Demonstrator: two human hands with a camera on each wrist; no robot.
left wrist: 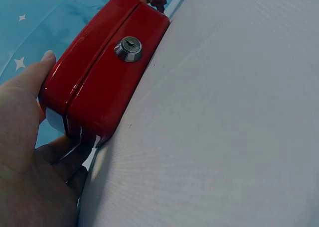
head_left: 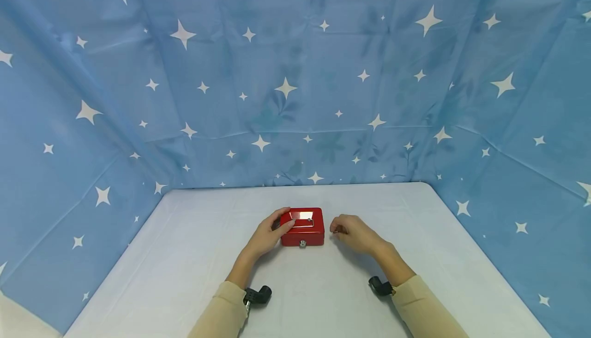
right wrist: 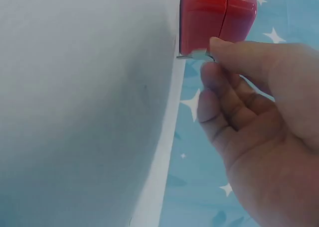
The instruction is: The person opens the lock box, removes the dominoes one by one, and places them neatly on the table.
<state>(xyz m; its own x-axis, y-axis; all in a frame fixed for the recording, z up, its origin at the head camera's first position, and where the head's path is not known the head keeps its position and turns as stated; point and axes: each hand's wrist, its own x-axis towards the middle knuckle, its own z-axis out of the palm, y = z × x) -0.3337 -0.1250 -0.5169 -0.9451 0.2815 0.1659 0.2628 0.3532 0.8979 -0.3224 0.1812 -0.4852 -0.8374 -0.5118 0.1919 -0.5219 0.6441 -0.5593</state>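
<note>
A small red cash box (head_left: 302,227) stands on the white table, its lid down and a folding handle on top. On its front is a round silver lock (left wrist: 128,49) with a keyhole. My left hand (head_left: 269,231) grips the box's left end, thumb on the lid and fingers round the side. Just off the right end, my right hand (head_left: 353,233) pinches a small metal key (right wrist: 198,54) between thumb and forefinger. A ring and dark key part show by its fingertips in the left wrist view. The key's far end is blurred.
White cloth covers the table (head_left: 221,215). Blue curtains (head_left: 295,71) with white stars hang behind it and along both sides. Black wrist cameras (head_left: 258,295) sit at both sleeve cuffs.
</note>
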